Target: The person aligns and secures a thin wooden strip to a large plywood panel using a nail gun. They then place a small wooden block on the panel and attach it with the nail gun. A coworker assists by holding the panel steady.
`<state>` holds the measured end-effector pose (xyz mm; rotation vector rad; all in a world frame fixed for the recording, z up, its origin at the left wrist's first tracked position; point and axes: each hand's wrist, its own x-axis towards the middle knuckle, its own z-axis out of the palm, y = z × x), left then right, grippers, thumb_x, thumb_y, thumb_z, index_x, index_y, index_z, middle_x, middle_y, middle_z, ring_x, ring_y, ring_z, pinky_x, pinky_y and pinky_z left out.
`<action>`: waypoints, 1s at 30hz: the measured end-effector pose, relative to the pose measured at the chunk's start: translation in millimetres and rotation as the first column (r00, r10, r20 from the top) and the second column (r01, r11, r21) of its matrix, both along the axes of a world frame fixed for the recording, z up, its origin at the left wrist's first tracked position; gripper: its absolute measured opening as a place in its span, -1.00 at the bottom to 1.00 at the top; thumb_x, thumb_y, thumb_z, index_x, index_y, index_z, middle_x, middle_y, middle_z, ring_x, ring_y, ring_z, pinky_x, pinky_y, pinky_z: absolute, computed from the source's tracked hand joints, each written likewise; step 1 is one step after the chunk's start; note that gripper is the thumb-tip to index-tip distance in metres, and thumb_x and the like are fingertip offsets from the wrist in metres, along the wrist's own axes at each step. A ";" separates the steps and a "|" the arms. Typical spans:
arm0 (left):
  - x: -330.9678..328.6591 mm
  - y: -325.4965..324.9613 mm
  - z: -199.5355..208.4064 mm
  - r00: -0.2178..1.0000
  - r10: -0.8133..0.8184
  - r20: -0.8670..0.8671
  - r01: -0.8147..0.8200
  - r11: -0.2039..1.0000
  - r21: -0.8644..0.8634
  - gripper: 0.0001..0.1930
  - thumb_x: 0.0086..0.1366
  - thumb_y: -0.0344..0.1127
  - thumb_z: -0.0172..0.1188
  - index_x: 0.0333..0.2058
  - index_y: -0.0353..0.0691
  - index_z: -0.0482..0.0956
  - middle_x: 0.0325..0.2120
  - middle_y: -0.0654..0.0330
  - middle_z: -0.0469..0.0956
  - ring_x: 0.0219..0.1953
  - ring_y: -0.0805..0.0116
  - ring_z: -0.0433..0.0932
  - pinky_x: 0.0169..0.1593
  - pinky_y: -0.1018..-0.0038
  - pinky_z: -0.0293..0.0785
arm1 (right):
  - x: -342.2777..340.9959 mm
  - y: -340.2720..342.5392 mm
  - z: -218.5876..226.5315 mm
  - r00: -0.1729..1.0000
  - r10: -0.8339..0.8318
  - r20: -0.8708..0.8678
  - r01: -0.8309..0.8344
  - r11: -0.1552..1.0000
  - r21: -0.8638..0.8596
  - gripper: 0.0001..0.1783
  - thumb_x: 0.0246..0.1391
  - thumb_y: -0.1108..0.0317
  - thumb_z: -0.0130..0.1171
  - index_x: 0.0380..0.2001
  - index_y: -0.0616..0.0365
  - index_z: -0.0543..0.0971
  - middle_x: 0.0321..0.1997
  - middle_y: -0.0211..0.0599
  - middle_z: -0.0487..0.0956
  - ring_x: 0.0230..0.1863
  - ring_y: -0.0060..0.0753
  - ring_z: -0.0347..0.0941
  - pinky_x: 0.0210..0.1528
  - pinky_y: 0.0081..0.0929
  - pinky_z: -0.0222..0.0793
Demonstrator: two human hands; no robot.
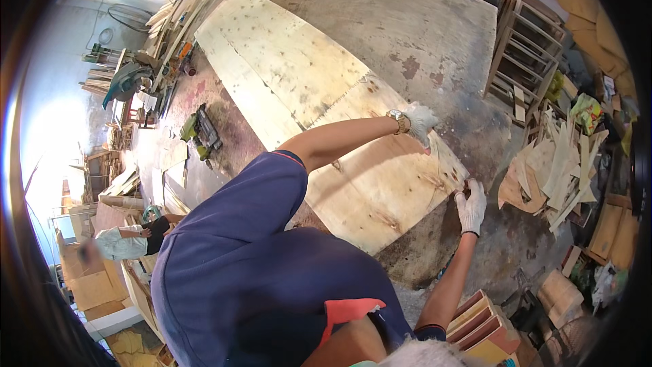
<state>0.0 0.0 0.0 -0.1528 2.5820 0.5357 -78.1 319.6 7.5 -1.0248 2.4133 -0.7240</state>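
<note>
A long pale plywood sheet with knots and dark spots lies at a slant across the middle of the view, with a jagged seam across it. My left hand, in a white glove with a watch at the wrist, is closed over the sheet's right edge, thumb on the upper face. At the near right corner, my right hand, also gloved in white, has its thumb and fingers closed on the edge. The fingers below the edge are hidden on both hands.
Loose veneer scraps are heaped on the right, below a wooden rack. A green-and-black power tool sits on the floor left of the sheet. Another person is at far left among stacked boards. Wooden boxes stand at lower right.
</note>
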 end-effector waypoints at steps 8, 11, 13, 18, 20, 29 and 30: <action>4.5 1.2 7.5 0.996 0.050 -0.069 -0.051 0.999 -0.009 -0.19 -0.35 0.45 0.48 -0.32 -0.15 0.55 -0.18 0.08 0.55 0.02 0.04 0.50 0.08 0.11 0.33 | 1.9 -1.4 -6.1 1.000 -0.008 0.027 0.012 0.993 -0.118 -0.57 -0.13 0.50 0.27 -0.10 0.29 0.50 -0.18 0.00 0.54 -0.20 0.04 0.48 -0.13 -0.12 0.37; 4.9 4.2 13.6 0.993 0.047 -0.107 -0.051 0.998 -0.037 -0.19 -0.35 0.45 0.48 -0.33 -0.16 0.54 -0.19 0.09 0.55 0.02 0.04 0.49 0.10 0.13 0.30 | 7.4 0.6 -16.2 0.993 -0.110 0.046 0.104 0.989 0.102 -0.57 -0.12 0.51 0.27 -0.09 0.30 0.50 -0.18 0.08 0.57 -0.13 0.12 0.51 -0.09 -0.11 0.39; 5.4 3.8 18.5 0.991 0.063 -0.116 -0.064 0.998 -0.005 -0.19 -0.34 0.43 0.48 -0.32 -0.17 0.55 -0.20 0.09 0.55 0.01 0.04 0.48 0.11 0.14 0.30 | 10.2 2.4 -20.6 0.993 -0.106 0.045 0.100 0.988 0.115 -0.56 -0.11 0.50 0.28 -0.08 0.30 0.51 -0.11 0.11 0.58 -0.05 0.15 0.51 -0.04 -0.09 0.40; 7.8 4.5 27.1 0.986 0.067 -0.153 -0.069 0.998 -0.003 -0.20 -0.32 0.41 0.48 -0.29 -0.17 0.54 -0.19 0.08 0.54 0.01 0.04 0.47 0.12 0.14 0.28 | 10.1 10.5 -34.5 0.997 -0.032 0.067 0.027 0.997 0.072 -0.57 -0.09 0.46 0.33 -0.08 0.28 0.54 -0.06 0.13 0.58 0.00 0.22 0.50 0.00 -0.07 0.41; 7.3 4.2 29.9 0.989 0.067 -0.128 -0.067 0.998 0.004 -0.20 -0.31 0.40 0.49 -0.28 -0.18 0.54 -0.18 0.07 0.53 0.02 0.03 0.46 0.12 0.13 0.27 | 17.4 18.4 -48.4 0.994 -0.027 -0.109 0.019 0.998 -0.068 -0.58 -0.08 0.43 0.34 -0.09 0.28 0.55 -0.05 0.14 0.58 -0.01 0.24 0.49 -0.01 -0.05 0.42; 10.4 4.8 35.4 0.973 0.075 -0.219 -0.076 0.997 0.002 -0.19 -0.30 0.39 0.48 -0.25 -0.19 0.52 -0.18 0.07 0.51 0.01 0.05 0.45 0.10 0.16 0.27 | 21.7 66.6 -85.0 0.943 -0.280 -0.179 0.270 0.960 -0.079 -0.55 -0.08 0.41 0.37 -0.08 0.30 0.53 0.03 0.15 0.56 0.01 0.26 0.50 0.04 -0.09 0.46; 11.0 4.7 35.7 0.969 0.079 -0.235 -0.080 0.997 0.005 -0.19 -0.30 0.39 0.48 -0.26 -0.19 0.52 -0.19 0.07 0.51 0.00 0.06 0.45 0.10 0.16 0.27 | 21.1 69.2 -82.5 0.971 -0.195 -0.136 0.192 0.981 -0.036 -0.52 -0.07 0.42 0.36 -0.03 0.30 0.53 0.08 0.20 0.54 0.05 0.25 0.50 0.10 -0.11 0.45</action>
